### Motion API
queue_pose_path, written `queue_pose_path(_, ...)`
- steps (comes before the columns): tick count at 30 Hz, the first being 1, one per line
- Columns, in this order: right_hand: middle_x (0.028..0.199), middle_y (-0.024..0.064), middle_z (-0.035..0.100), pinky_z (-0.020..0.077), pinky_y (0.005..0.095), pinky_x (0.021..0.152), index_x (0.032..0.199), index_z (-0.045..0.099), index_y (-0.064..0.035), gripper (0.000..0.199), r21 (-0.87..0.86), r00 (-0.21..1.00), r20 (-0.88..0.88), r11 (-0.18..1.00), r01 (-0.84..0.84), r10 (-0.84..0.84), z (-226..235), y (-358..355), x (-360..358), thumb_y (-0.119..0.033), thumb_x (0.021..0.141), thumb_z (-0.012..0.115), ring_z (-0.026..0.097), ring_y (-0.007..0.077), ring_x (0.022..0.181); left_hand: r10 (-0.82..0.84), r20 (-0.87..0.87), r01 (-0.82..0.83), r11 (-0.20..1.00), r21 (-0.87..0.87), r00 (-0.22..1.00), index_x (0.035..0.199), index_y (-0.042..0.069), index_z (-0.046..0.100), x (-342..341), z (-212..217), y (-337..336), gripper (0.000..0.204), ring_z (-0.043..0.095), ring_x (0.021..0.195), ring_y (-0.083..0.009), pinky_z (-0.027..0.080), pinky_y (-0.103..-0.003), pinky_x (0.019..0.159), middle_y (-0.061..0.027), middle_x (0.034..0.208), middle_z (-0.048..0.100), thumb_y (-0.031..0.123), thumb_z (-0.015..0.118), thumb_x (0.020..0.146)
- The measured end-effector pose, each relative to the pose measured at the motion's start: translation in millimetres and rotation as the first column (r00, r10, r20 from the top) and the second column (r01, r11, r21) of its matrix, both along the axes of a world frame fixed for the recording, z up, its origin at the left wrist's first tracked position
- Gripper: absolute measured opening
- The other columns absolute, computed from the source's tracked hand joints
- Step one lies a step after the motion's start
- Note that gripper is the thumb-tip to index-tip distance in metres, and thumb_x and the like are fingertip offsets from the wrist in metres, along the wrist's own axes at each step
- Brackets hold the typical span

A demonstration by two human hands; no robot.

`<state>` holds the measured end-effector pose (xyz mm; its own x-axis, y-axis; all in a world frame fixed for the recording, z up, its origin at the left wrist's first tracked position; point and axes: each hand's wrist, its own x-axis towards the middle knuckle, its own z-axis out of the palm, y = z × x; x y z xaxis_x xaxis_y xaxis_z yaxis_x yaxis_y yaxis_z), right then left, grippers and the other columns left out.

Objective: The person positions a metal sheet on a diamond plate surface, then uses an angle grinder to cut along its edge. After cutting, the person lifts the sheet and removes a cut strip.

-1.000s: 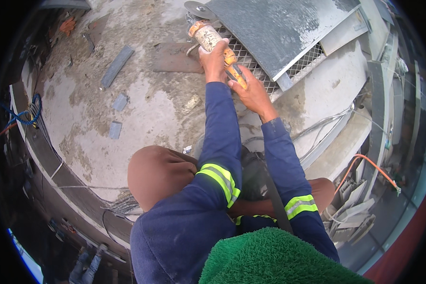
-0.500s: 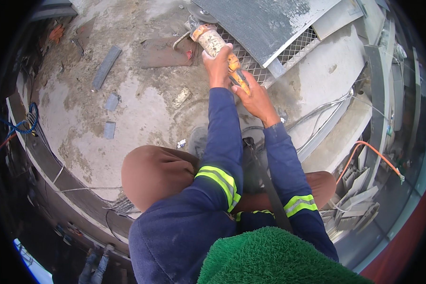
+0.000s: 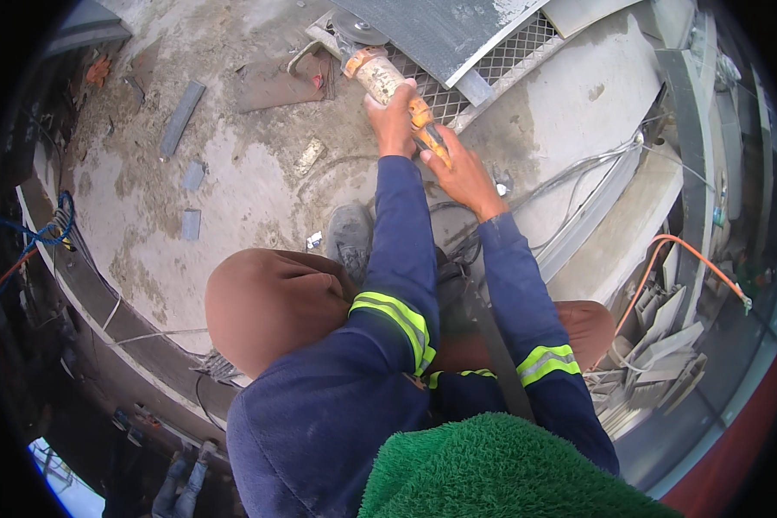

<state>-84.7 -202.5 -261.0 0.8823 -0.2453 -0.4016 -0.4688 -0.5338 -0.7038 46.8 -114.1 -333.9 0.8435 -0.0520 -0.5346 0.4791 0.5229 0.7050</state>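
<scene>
I hold a dusty orange angle grinder [image 3: 388, 86] with both hands, out in front of me. My left hand [image 3: 390, 121] grips its dust-caked body near the head. My right hand [image 3: 462, 173] grips the orange rear handle [image 3: 430, 134]. The grinder's round disc [image 3: 358, 30] sits at the edge of a grey stone slab [image 3: 440, 30], which lies on a metal mesh [image 3: 483, 73]. Both arms wear dark blue sleeves with yellow reflective bands. My bent knees in brown trousers show below the arms.
A dusty concrete floor [image 3: 242, 198] carries small grey stone offcuts [image 3: 181, 121] and a brown flat piece [image 3: 276, 82]. A grey shoe [image 3: 350, 233] rests below the grinder. Pale stone slabs [image 3: 596, 112], grey cables and an orange hose [image 3: 699, 268] lie to the right. Blue wires [image 3: 56, 224] hang left.
Both hands and the grinder have shifted up and slightly left in view, carrying the disc to the slab's edge. The grip is unchanged.
</scene>
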Motion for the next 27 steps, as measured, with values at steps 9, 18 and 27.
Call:
queue_pose_path(9, 0.123, 0.0355, 0.075, 0.0543, 0.0621, 0.100, 0.160, 0.050, -0.0138, 0.062, -0.027, 1.000, 0.020, 1.000, -0.008, 0.009, -1, -4, -22, -0.041, 0.107, 0.065, 0.069, 0.0584, 0.119, 0.009, 0.033, -0.009, 1.000, -0.007, 0.999, 0.141, -0.004, 0.049, -22, 4, -1, 0.066, 0.074, 0.090, -0.0231, 0.063, -0.040, 0.076, -0.0146, 0.114, 0.069, 0.013, 0.086, 0.090)
queue_pose_path(18, 0.127, 0.0343, 0.075, 0.0541, 0.0613, 0.101, 0.168, 0.044, -0.0214, 0.065, -0.080, 0.998, -0.055, 0.997, -0.015, 0.010, 5, -2, -25, -0.043, 0.108, 0.062, 0.069, 0.0594, 0.120, 0.006, 0.066, -0.004, 1.000, -0.022, 0.998, 0.142, -0.004, 0.048, -28, 7, -1, 0.066, 0.074, 0.088, -0.0228, 0.062, -0.039, 0.073, -0.0149, 0.114, 0.069, 0.013, 0.086, 0.090)
queue_pose_path(27, 0.112, 0.0296, 0.079, 0.0549, 0.0627, 0.089, 0.178, 0.028, -0.0370, 0.068, -0.201, 0.997, -0.051, 0.977, -0.074, 0.065, 11, 9, -8, -0.042, 0.115, 0.054, 0.072, 0.0565, 0.105, -0.010, 0.039, 0.011, 1.000, -0.009, 0.999, 0.148, -0.006, 0.043, -20, 9, 1, 0.074, 0.073, 0.098, -0.0252, 0.062, -0.040, 0.082, -0.0167, 0.121, 0.066, 0.014, 0.085, 0.091)
